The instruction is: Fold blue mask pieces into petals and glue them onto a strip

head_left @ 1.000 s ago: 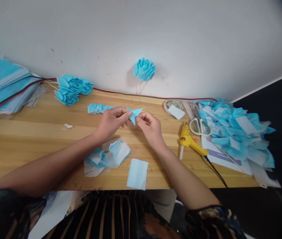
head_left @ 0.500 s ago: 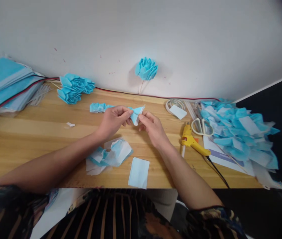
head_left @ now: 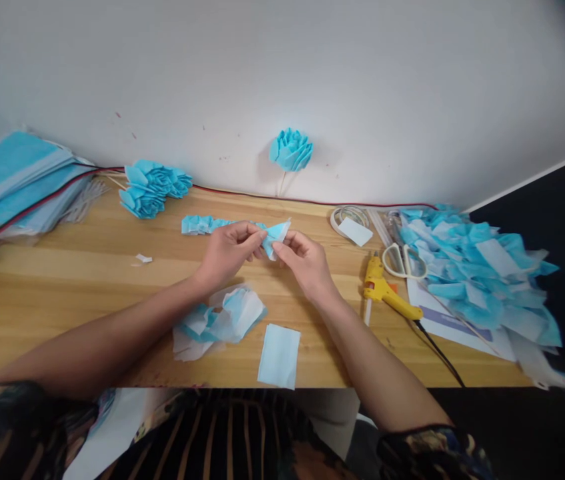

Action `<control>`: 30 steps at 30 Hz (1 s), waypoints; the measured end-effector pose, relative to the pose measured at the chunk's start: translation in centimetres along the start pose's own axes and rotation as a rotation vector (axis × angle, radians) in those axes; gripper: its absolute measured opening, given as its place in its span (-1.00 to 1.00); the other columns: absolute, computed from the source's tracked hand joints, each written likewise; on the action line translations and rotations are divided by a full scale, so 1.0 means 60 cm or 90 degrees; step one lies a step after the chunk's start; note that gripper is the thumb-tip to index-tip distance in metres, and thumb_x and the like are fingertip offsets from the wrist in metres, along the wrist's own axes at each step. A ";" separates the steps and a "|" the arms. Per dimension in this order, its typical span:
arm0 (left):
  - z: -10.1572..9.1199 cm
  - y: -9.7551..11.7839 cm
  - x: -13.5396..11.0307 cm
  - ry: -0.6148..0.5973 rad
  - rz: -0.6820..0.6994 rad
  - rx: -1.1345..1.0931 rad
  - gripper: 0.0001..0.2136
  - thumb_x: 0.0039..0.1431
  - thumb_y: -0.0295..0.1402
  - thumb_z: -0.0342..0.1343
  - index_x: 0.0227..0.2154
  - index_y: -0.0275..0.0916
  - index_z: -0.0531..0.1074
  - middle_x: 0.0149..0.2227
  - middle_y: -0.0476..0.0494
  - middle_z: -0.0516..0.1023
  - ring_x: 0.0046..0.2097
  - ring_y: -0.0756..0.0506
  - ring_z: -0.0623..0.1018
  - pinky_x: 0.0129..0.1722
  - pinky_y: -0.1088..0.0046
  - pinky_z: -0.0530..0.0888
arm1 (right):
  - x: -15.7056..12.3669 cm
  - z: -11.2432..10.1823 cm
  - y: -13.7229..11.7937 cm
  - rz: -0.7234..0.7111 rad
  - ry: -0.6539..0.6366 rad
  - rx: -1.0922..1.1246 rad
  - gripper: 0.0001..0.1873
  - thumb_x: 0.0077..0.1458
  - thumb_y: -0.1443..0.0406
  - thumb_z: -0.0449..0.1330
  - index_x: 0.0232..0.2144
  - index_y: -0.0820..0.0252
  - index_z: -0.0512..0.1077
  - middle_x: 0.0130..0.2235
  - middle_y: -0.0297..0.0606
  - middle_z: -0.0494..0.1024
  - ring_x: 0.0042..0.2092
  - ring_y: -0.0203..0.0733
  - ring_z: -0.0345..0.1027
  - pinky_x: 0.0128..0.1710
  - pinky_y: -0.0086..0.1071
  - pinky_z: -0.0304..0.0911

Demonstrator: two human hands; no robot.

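Between both hands is a small folded piece of blue and white mask fabric [head_left: 276, 235], pinched into a triangular shape. My left hand [head_left: 230, 248] grips its left corner between thumb and fingers. On the other side, my right hand [head_left: 306, 260] pinches the lower right edge. Behind the left hand lies a row of folded blue petals [head_left: 200, 225], partly hidden by the fingers. Below the hands, a crumpled heap of blue and white fabric [head_left: 232, 315] rests beside a small stack of pale blue fabric rectangles [head_left: 279, 355].
A yellow glue gun [head_left: 377, 280], white-handled scissors [head_left: 404, 261] and a pile of fabric scraps [head_left: 487, 273] lie at right. Finished blue flowers [head_left: 152, 187] and stacked masks [head_left: 17, 173] are at left. One blue flower [head_left: 291, 150] leans against the wall.
My right thumb has shifted onto the front of the folded fabric piece, which now looks flatter and more pointed. The whole view has moved slightly, with the table appearing lower.
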State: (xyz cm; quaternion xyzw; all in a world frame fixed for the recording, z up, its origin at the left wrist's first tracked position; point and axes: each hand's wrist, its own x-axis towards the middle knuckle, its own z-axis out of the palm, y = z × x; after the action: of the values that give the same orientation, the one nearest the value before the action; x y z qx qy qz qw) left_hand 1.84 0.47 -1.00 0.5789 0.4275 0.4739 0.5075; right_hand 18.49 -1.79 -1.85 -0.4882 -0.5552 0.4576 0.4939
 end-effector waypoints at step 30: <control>-0.018 -0.008 0.015 -0.175 -0.010 0.141 -0.69 0.11 -0.14 0.18 -0.60 -0.24 0.43 -0.60 0.03 0.38 -0.51 0.04 0.34 -0.50 0.52 0.24 | 0.003 -0.011 0.003 -0.003 -0.034 -0.072 -0.73 0.08 0.12 0.25 -0.52 0.13 0.36 -0.52 -0.42 0.38 -0.45 -0.32 0.21 -0.43 -0.40 0.14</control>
State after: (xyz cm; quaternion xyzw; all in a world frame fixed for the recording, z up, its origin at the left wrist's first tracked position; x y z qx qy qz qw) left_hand 0.92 1.61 -1.32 0.6871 0.4080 0.3364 0.4983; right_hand 19.14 -1.60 -1.92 -0.5016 -0.5946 0.4372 0.4513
